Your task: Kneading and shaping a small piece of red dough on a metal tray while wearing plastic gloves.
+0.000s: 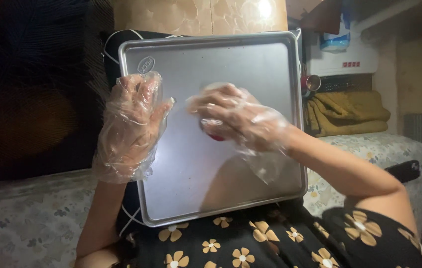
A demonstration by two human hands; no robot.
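A flat rectangular metal tray (250, 64), smooth with rounded corners, is rested on the lap. The left hand (130, 124), sheathed in crinkled clear plastic, is spread flat at its left rim. The gloved right hand (233, 116) is cupped over a small red object (216, 136) at the tray's centre.

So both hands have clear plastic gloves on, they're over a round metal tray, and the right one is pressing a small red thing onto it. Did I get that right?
Nearly. The head view shows the tray is rectangular with rounded corners, not round. The rest holds: both the left hand and the right hand wear clear plastic gloves over the tray, and the right hand presses a small red thing onto it.
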